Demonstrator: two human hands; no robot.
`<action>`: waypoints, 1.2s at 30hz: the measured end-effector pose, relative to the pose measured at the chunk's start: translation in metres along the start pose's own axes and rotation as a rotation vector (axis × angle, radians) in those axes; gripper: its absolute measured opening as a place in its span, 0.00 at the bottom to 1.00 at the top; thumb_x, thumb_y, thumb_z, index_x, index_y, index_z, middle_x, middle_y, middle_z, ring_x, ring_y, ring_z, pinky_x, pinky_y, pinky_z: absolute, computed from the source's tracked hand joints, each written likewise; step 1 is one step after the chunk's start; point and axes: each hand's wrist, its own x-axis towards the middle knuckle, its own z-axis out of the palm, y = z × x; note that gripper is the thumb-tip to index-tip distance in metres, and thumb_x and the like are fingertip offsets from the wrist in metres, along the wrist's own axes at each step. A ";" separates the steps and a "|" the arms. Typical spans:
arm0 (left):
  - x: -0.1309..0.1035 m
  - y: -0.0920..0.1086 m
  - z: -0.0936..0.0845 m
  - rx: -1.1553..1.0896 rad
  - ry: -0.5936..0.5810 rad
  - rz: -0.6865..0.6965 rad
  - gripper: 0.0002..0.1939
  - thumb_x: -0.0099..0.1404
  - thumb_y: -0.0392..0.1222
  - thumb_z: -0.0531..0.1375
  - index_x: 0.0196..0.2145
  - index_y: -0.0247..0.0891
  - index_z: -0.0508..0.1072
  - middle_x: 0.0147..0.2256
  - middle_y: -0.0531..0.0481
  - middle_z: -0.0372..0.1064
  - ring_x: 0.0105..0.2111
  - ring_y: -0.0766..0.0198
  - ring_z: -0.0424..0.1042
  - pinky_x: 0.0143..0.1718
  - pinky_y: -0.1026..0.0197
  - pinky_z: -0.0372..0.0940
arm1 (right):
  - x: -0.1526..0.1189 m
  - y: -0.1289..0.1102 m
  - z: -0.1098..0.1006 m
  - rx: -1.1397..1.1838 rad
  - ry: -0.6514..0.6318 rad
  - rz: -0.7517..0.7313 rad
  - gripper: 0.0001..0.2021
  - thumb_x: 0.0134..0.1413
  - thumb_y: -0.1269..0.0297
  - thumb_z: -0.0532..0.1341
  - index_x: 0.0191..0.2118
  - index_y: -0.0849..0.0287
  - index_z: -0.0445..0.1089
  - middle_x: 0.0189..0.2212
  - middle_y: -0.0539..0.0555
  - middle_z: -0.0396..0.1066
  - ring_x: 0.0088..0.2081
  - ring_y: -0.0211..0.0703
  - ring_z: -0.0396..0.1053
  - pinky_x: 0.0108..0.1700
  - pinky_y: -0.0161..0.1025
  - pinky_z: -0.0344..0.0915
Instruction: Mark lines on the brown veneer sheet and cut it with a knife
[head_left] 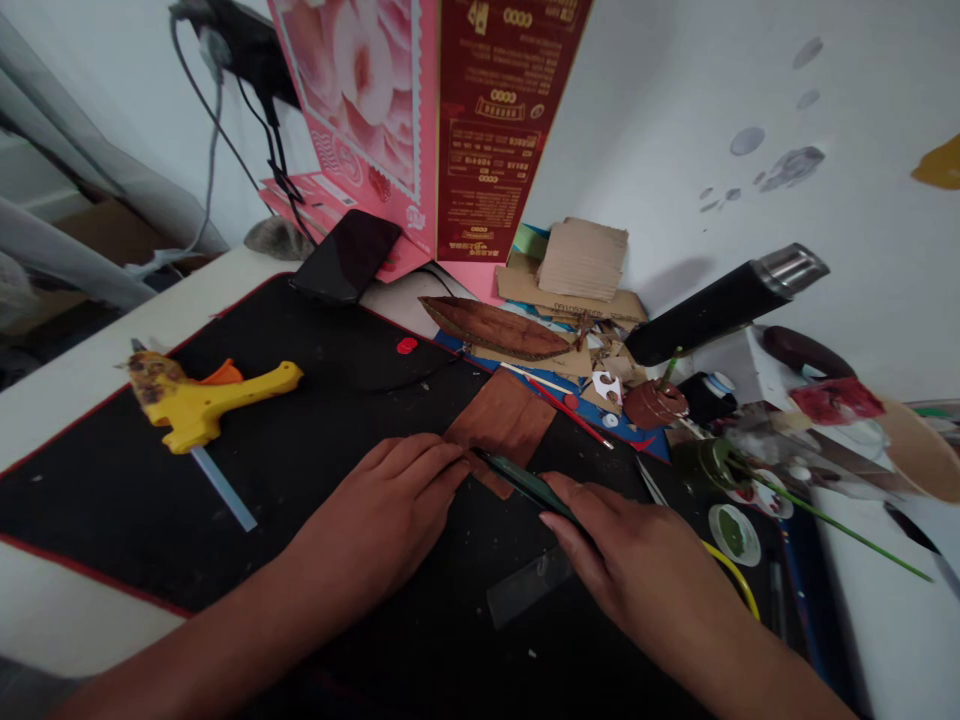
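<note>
A flat reddish-brown piece of cardboard (504, 415) lies on the black mat in front of me. My left hand (409, 490) has its fingers pressed together at the near left edge of this piece. My right hand (619, 550) grips a slim dark green utility knife (529, 480), whose tip meets the brown cardboard beside my left fingertips. The blade itself is too small to make out. Below the knife, a clear plastic strip (529, 588) lies on the mat. Just beyond the cardboard sits a brown boat-shaped piece (499, 328) with a dark rim.
A yellow glue gun (199, 395) lies left on the mat. At the back are a phone (346, 258) and a tall pink-and-red box (487, 130). Along the right stand a black flask (705, 305), paint pots (656, 403), scissors (651, 480) and cardboard scraps (583, 260). A red pencil (574, 412) lies nearby.
</note>
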 end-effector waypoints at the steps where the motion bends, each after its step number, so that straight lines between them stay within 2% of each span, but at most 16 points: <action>1: 0.000 0.000 0.000 -0.001 -0.002 -0.002 0.19 0.79 0.35 0.54 0.60 0.36 0.77 0.57 0.41 0.78 0.57 0.50 0.74 0.56 0.47 0.70 | 0.000 0.000 0.000 -0.001 -0.002 0.000 0.21 0.78 0.60 0.53 0.63 0.60 0.78 0.38 0.61 0.85 0.27 0.49 0.82 0.32 0.43 0.77; 8: 0.000 0.000 0.002 0.030 0.010 0.012 0.18 0.78 0.35 0.54 0.59 0.35 0.77 0.57 0.41 0.78 0.56 0.49 0.74 0.56 0.47 0.70 | 0.002 -0.001 -0.001 -0.004 0.007 -0.012 0.21 0.77 0.61 0.54 0.62 0.59 0.79 0.36 0.60 0.85 0.27 0.48 0.81 0.30 0.41 0.75; 12: 0.000 0.000 0.001 0.031 -0.001 0.022 0.18 0.79 0.34 0.53 0.59 0.34 0.77 0.57 0.41 0.78 0.56 0.49 0.74 0.55 0.47 0.70 | -0.002 0.003 -0.006 0.020 -0.002 0.004 0.19 0.77 0.60 0.55 0.61 0.58 0.79 0.38 0.60 0.86 0.29 0.49 0.83 0.32 0.42 0.78; 17: -0.001 -0.001 0.002 0.037 0.015 0.019 0.18 0.80 0.36 0.53 0.59 0.33 0.78 0.56 0.40 0.78 0.56 0.49 0.74 0.55 0.47 0.70 | -0.013 0.011 -0.013 0.069 0.051 0.022 0.18 0.78 0.61 0.54 0.58 0.59 0.79 0.41 0.60 0.87 0.31 0.49 0.85 0.33 0.42 0.81; 25: -0.002 -0.001 0.004 0.032 -0.002 0.000 0.19 0.80 0.36 0.53 0.60 0.35 0.78 0.57 0.40 0.78 0.57 0.49 0.74 0.55 0.47 0.70 | -0.018 0.008 -0.012 0.088 0.046 0.002 0.17 0.79 0.62 0.53 0.58 0.60 0.77 0.42 0.60 0.87 0.34 0.50 0.87 0.35 0.43 0.83; 30: -0.003 -0.002 0.004 0.001 0.001 -0.015 0.19 0.80 0.37 0.54 0.62 0.38 0.77 0.58 0.41 0.77 0.58 0.50 0.73 0.56 0.48 0.70 | -0.018 0.009 -0.010 0.084 0.063 -0.006 0.18 0.80 0.61 0.51 0.57 0.62 0.77 0.41 0.60 0.87 0.32 0.52 0.86 0.32 0.45 0.83; 36: 0.000 0.000 0.000 0.033 -0.033 0.016 0.23 0.74 0.30 0.56 0.61 0.44 0.77 0.57 0.43 0.76 0.56 0.48 0.73 0.54 0.47 0.69 | -0.021 0.008 -0.012 0.087 0.058 -0.007 0.19 0.80 0.61 0.51 0.56 0.61 0.77 0.41 0.59 0.87 0.32 0.51 0.86 0.31 0.45 0.83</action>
